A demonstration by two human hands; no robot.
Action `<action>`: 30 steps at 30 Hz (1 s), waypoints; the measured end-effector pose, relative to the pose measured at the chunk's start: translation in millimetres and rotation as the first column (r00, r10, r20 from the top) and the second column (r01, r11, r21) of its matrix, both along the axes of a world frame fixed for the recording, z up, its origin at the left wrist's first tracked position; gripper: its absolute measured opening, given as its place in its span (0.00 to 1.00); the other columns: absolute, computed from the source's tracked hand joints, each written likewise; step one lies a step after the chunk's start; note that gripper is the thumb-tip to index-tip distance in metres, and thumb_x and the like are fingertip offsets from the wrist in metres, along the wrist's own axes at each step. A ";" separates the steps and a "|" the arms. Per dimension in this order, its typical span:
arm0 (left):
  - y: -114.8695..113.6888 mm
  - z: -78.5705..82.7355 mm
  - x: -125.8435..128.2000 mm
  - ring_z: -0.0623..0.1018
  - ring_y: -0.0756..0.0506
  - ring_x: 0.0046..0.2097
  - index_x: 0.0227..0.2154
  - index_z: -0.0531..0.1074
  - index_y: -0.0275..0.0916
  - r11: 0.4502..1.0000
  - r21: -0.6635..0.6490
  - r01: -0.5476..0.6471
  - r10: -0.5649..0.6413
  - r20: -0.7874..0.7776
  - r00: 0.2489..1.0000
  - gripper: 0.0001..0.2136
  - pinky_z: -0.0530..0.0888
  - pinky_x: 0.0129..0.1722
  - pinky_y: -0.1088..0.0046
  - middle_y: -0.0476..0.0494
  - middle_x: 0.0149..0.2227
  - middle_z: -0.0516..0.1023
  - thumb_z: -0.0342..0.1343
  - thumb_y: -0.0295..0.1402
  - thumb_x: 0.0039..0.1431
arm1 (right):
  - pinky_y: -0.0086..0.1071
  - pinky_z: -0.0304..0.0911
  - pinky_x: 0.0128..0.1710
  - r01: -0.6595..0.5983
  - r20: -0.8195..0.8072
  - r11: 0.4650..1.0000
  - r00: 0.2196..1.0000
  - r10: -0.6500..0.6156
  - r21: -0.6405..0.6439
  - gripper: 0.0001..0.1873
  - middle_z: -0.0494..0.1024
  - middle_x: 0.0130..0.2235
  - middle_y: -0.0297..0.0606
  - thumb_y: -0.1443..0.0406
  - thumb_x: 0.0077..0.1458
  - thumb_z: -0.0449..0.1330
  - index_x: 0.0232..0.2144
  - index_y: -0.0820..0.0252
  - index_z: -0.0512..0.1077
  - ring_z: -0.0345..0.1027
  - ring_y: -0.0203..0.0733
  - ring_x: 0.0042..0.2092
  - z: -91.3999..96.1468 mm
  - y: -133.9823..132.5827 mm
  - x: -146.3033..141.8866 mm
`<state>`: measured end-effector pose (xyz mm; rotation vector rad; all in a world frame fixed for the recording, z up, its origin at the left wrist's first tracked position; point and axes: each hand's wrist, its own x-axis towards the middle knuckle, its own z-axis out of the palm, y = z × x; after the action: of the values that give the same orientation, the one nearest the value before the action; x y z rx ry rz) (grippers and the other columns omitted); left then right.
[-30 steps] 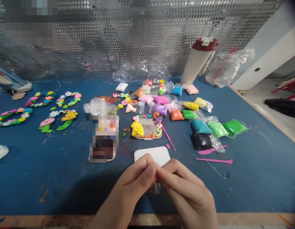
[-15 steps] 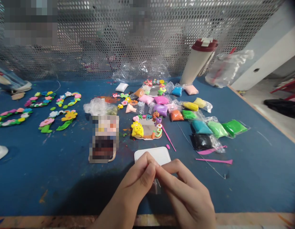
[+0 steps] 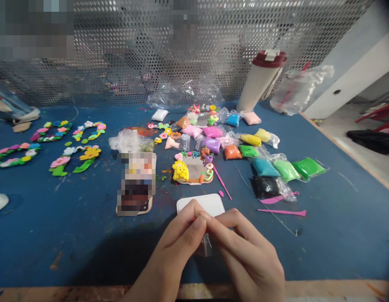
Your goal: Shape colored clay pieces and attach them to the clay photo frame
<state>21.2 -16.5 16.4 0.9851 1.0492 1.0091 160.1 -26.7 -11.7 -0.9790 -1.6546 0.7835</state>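
Note:
Low over the near part of the table, my left hand (image 3: 183,237) and my right hand (image 3: 252,245) meet at the fingertips, both closed in a pinch. A small clear plastic bag (image 3: 207,246) shows below the joined fingertips, mostly covered by them. Between my left thumb and forefinger peeks a speck of something red (image 3: 193,218). Just beyond the hands lies a white rectangular plate (image 3: 200,203), its near edge hidden by my fingers. Behind it is a small frame trimmed with clay figures (image 3: 194,167), including a yellow one.
Bags of coloured clay (image 3: 266,167) spread across the centre right. Pink modelling tools (image 3: 282,212) lie to the right, and a phone (image 3: 144,184) to the left. Flowered clay rings (image 3: 60,131) sit far left. A tumbler (image 3: 262,82) stands at the back by the perforated metal screen (image 3: 118,75).
A speck of red now shows between my left thumb and forefinger. Both hands stay pinched together in nearly the same place. The view has shifted very slightly.

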 end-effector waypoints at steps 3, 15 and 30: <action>0.6 1.6 1.0 0.69 0.48 0.30 0.25 0.67 0.42 1.000 0.016 0.017 -0.016 -0.055 0.998 0.15 0.70 0.28 0.74 0.48 0.27 0.69 0.50 0.45 0.63 | 0.27 0.66 0.31 -0.031 -0.098 0.992 0.995 0.019 -0.123 0.27 0.73 0.32 0.33 0.74 0.59 0.54 0.54 0.39 0.69 0.68 0.34 0.32 4.7 0.8 -3.0; 0.2 8.5 2.3 0.63 0.49 0.33 0.28 0.64 0.41 0.993 -0.082 0.091 -0.090 0.007 0.996 0.14 0.66 0.34 0.76 0.51 0.29 0.61 0.50 0.45 0.64 | 0.29 0.59 0.32 -0.208 -0.362 0.881 0.931 0.045 -0.424 0.15 0.71 0.31 0.32 0.63 0.62 0.56 0.48 0.36 0.74 0.63 0.36 0.33 -1.0 1.6 -3.9; -2.1 5.7 6.0 0.66 0.49 0.31 0.26 0.69 0.42 0.993 -0.114 -0.017 0.016 -0.010 1.000 0.16 0.66 0.31 0.76 0.50 0.27 0.67 0.53 0.50 0.60 | 0.25 0.65 0.30 -0.053 -0.149 0.987 0.988 0.030 -0.154 0.25 0.71 0.31 0.31 0.74 0.60 0.54 0.52 0.39 0.71 0.67 0.33 0.31 4.7 1.2 -6.2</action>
<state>27.3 -18.6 22.0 0.8896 1.1120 0.9485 153.9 -25.5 -6.9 -0.9742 -1.5075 1.0027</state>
